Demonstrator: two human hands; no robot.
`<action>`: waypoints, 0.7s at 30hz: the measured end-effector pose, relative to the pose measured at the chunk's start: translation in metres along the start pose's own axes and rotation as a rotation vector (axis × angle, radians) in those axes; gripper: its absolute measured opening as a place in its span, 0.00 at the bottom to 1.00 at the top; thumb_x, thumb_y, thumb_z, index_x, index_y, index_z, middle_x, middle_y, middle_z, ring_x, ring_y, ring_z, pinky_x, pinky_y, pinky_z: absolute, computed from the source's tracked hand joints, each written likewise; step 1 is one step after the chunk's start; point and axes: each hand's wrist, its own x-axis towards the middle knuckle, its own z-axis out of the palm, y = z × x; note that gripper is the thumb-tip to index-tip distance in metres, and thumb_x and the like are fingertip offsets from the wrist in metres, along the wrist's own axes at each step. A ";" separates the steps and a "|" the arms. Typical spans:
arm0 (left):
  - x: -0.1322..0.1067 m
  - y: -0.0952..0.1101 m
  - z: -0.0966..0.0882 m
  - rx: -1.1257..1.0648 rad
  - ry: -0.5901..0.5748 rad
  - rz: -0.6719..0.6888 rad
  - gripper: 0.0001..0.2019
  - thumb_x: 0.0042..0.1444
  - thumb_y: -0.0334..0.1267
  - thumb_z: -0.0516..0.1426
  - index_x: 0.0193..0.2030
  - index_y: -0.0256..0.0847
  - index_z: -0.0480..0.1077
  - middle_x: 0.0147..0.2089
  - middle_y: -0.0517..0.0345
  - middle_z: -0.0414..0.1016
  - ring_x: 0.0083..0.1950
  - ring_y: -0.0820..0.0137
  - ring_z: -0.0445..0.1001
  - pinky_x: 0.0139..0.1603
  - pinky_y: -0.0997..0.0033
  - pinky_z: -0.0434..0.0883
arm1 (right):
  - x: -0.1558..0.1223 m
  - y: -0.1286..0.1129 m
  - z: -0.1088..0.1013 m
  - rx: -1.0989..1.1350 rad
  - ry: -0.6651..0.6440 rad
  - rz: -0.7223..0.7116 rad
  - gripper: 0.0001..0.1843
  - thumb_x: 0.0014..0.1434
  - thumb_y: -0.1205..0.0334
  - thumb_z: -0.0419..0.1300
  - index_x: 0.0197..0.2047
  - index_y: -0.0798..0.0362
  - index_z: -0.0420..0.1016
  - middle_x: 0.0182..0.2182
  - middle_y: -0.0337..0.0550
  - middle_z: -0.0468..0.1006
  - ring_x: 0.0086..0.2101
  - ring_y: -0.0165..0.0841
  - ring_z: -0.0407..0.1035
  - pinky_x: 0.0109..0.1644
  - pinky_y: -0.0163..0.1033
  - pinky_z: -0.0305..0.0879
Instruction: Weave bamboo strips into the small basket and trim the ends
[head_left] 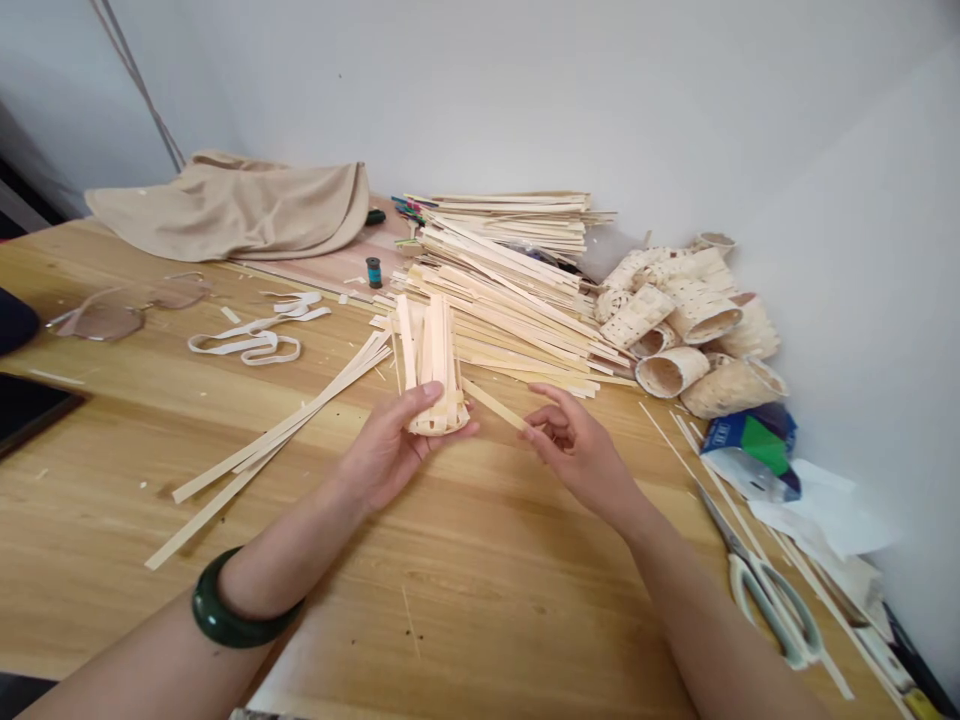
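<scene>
Pale wall point(480, 90) backs the wooden table point(480, 610) in the head view. At the dial's centre, the left hand point(390, 450) clasps the woven piece point(431, 365) low, apparently steadying its upright slats. Apart at four o'clock, the right hand point(577, 440) pinches a narrow strip point(495, 404), likely keeping it straight. Strip bundles point(510, 300) crowd one o'clock; scissors point(744, 568) hem the right forearm; wood toward six leaves room.

A craft workspace: thin strips point(517, 297) pile at the far edge of the desk point(480, 580), woven baskets point(697, 308) at its far right corner, scissors point(744, 552) by the right edge.
</scene>
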 end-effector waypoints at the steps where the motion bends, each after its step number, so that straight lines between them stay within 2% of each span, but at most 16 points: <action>1: 0.000 -0.003 -0.001 0.025 -0.021 -0.014 0.09 0.52 0.36 0.68 0.40 0.34 0.80 0.37 0.50 0.83 0.41 0.63 0.82 0.45 0.61 0.84 | 0.001 -0.002 0.002 0.046 -0.044 0.020 0.18 0.63 0.55 0.58 0.54 0.52 0.73 0.30 0.40 0.81 0.24 0.30 0.68 0.28 0.35 0.64; 3: 0.000 -0.009 -0.001 0.076 -0.050 -0.038 0.13 0.48 0.38 0.71 0.39 0.32 0.80 0.36 0.49 0.83 0.39 0.64 0.81 0.45 0.61 0.84 | 0.002 -0.005 0.007 0.069 -0.107 0.033 0.12 0.65 0.54 0.56 0.42 0.52 0.76 0.24 0.37 0.78 0.22 0.29 0.65 0.27 0.34 0.62; 5: -0.001 -0.013 -0.001 0.110 -0.059 -0.047 0.17 0.45 0.39 0.73 0.39 0.31 0.81 0.36 0.49 0.82 0.38 0.65 0.79 0.43 0.63 0.84 | 0.002 -0.005 0.010 0.002 -0.072 0.008 0.12 0.65 0.56 0.55 0.35 0.51 0.75 0.23 0.37 0.77 0.22 0.29 0.66 0.28 0.34 0.62; 9: -0.002 -0.015 0.002 0.125 -0.035 -0.018 0.20 0.40 0.38 0.75 0.40 0.33 0.80 0.36 0.53 0.82 0.37 0.67 0.78 0.40 0.66 0.82 | -0.006 0.000 0.004 -0.222 0.245 -0.058 0.11 0.66 0.58 0.54 0.39 0.50 0.77 0.26 0.38 0.78 0.25 0.31 0.70 0.31 0.35 0.64; 11: -0.002 -0.015 0.002 0.130 -0.020 0.006 0.20 0.40 0.37 0.75 0.40 0.34 0.79 0.36 0.55 0.81 0.36 0.68 0.78 0.41 0.67 0.81 | -0.013 -0.002 0.001 -0.252 0.337 -0.086 0.12 0.68 0.56 0.55 0.41 0.50 0.78 0.24 0.37 0.76 0.23 0.30 0.68 0.29 0.34 0.62; 14: 0.000 -0.015 0.002 0.128 -0.019 0.034 0.18 0.43 0.38 0.72 0.42 0.36 0.78 0.36 0.56 0.81 0.37 0.67 0.78 0.43 0.66 0.80 | -0.024 -0.012 0.001 -0.213 0.308 -0.187 0.11 0.69 0.57 0.57 0.43 0.49 0.80 0.23 0.37 0.77 0.21 0.29 0.67 0.26 0.33 0.61; 17: 0.001 -0.016 0.001 0.151 -0.016 0.050 0.15 0.46 0.40 0.69 0.41 0.36 0.78 0.38 0.53 0.82 0.41 0.63 0.79 0.46 0.64 0.79 | -0.031 -0.023 0.007 -0.261 0.226 -0.299 0.12 0.69 0.62 0.56 0.47 0.50 0.81 0.29 0.41 0.83 0.23 0.29 0.71 0.27 0.33 0.63; 19: 0.001 -0.018 -0.001 0.184 -0.017 0.056 0.14 0.47 0.40 0.68 0.40 0.37 0.79 0.41 0.51 0.83 0.45 0.59 0.80 0.48 0.63 0.78 | -0.034 -0.027 0.012 -0.322 0.217 -0.332 0.13 0.69 0.63 0.56 0.47 0.50 0.82 0.29 0.43 0.84 0.23 0.30 0.72 0.27 0.34 0.64; 21: 0.000 -0.020 -0.003 0.235 -0.016 0.077 0.15 0.48 0.40 0.68 0.43 0.39 0.79 0.44 0.51 0.84 0.50 0.56 0.81 0.51 0.62 0.77 | -0.036 -0.026 0.017 -0.368 0.229 -0.337 0.13 0.70 0.63 0.55 0.46 0.51 0.82 0.25 0.42 0.83 0.21 0.29 0.71 0.26 0.34 0.62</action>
